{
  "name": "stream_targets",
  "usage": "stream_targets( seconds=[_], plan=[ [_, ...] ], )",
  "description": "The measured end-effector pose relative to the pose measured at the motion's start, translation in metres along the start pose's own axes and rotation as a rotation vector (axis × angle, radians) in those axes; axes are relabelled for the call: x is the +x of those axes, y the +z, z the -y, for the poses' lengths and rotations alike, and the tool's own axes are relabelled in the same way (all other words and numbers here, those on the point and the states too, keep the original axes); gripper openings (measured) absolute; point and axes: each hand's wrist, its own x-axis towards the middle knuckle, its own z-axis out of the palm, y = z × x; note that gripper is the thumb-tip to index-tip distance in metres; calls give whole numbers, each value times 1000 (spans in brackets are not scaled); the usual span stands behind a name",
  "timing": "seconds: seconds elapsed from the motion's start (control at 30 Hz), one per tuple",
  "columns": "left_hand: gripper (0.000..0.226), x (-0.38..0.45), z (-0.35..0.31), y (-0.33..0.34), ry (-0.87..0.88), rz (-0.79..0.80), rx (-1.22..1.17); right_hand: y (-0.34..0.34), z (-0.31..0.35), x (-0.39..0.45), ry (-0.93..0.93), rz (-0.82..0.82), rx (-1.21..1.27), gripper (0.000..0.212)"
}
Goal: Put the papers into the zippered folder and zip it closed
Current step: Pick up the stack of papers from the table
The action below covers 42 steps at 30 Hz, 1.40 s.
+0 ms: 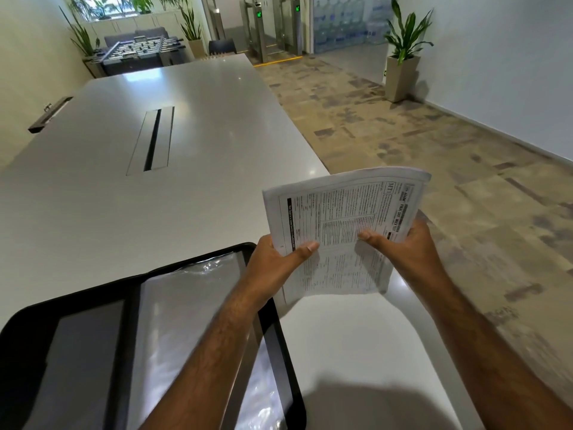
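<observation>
Head view: gripped papers point(341, 231) with left hand point(276, 262) and right hand point(406, 249), raised at 3 o'clock of open folder point(279, 336), likely squaring them for insertion.

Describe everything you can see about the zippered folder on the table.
The zippered folder lies open and flat on the white table, at the near left, partly cut off by the picture's edge. It has a black rounded border and a grey inner panel on the left. Clear, shiny plastic sleeves lie on the right. No papers are in it yet. The left forearm crosses above its right side; whether it touches is unclear. The zip's teeth and pull cannot be made out.
</observation>
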Motion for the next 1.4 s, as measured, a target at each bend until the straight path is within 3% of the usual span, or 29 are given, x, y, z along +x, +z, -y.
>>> stream_targets(
  seconds=[0.27, 0.4, 0.67, 0.77, 0.9, 1.07, 1.4],
  plan=[
    [23, -2, 8, 5, 7, -33, -13, 4, -1, -3, 26, -25, 27, 41],
    [22, -6, 11, 7, 1, -33, -5, 5, -10, -10, 64, -38, 76, 51],
    [26, -10, 19, 11, -40, -53, -19, 9, -19, -17, 119, -53, 42, 43],
    [27, -13, 19, 12, -48, -48, -37, 9, -21, -20, 122, -49, 19, 53],
    [23, -17, 20, 14, -60, -61, -55, 8, -22, -23, 100, -24, 23, 37],
    [17, -23, 20, 18, -63, -54, -58, 9, -25, -30, 103, 12, 31, 41],
    [31, -40, 5, -12, -65, -9, -117, 13, 3, -34, 46, 134, -13, 27]
  ],
)
